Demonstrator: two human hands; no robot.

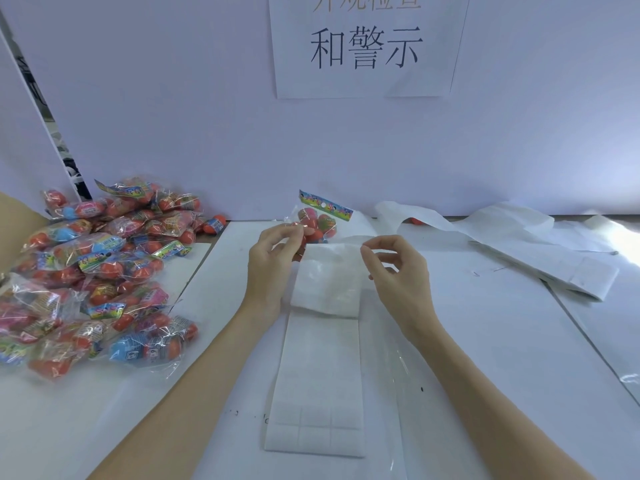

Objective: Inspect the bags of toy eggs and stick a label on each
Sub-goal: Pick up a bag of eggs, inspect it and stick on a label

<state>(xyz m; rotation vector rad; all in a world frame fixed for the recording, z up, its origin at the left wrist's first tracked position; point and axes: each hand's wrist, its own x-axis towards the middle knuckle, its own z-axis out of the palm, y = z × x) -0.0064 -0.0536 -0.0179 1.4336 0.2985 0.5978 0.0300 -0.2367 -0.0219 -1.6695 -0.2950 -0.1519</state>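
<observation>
Head view, your left hand [273,258] pinching a clear plastic bag of red toy eggs [317,221], your right hand [398,268] curled, fingertips pinched above a white label sheet [322,358], whether holding a label you cannot tell.

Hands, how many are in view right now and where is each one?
2. The left hand pinches a bag of toy eggs at the table's far middle. The right hand hangs beside it, fingers curled, above the label sheet.

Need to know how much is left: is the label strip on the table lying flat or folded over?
Folded over at its far end: the label strip lies flat toward the person, while its far part doubles back between the left hand and right hand.
</observation>
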